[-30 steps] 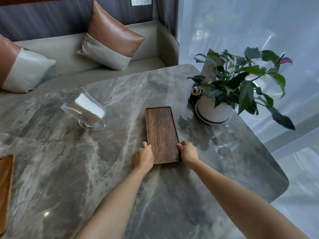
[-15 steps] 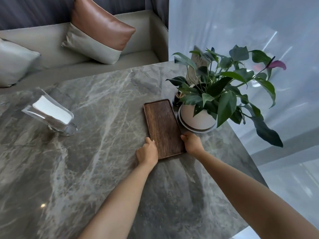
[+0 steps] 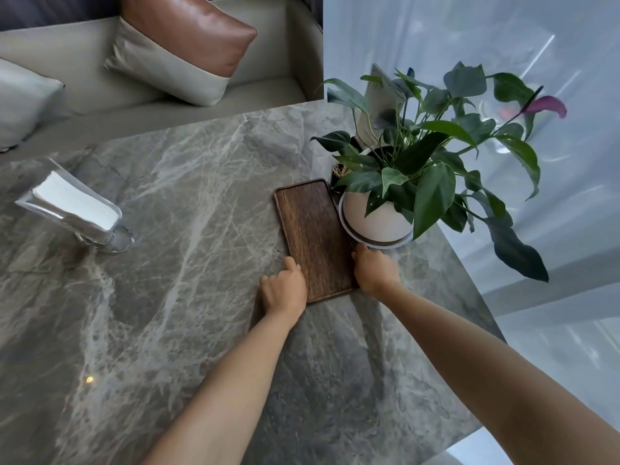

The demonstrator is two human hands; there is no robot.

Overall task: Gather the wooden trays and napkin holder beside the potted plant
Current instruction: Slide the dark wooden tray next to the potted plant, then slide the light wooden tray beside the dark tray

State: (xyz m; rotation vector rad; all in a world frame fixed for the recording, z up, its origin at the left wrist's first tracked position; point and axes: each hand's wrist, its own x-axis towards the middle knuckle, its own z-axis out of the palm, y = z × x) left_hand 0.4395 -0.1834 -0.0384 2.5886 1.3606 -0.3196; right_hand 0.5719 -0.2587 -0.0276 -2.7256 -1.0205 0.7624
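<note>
One wooden tray (image 3: pixel 315 239) lies flat on the marble table (image 3: pixel 167 297), its long side running away from me, its right edge just beside the white pot of the potted plant (image 3: pixel 375 216). Whether edge and pot base actually touch, I cannot tell. My left hand (image 3: pixel 283 290) sits at the tray's near left corner, fingers curled, thumb against the rim. My right hand (image 3: pixel 374 270) is pressed to the near right edge, fingers wrapped low on the side. Both grips are narrow and closed on the tray rim; the tray rests on the table, not lifted.

Compared with a second ago, the tray has moved right and forward: a clear strip of marble then separated it from the pot, and that strip is now closed. My right hand, which was well short of the pot, is now just beside the pot's base ring.

Further out, the napkin holder (image 3: pixel 73 209), clear with white napkins in it, stands well apart at the left of the table; it has not been moved. A small dark cup (image 3: pixel 339 171) with thin sticks stands behind the tray's far right corner, close against the pot. Plant leaves overhang the tray's far right portion. A card stands among the leaves. Beyond the table, a sofa (image 3: pixel 100 78) carries a brown-and-grey cushion (image 3: pixel 181 48).
</note>
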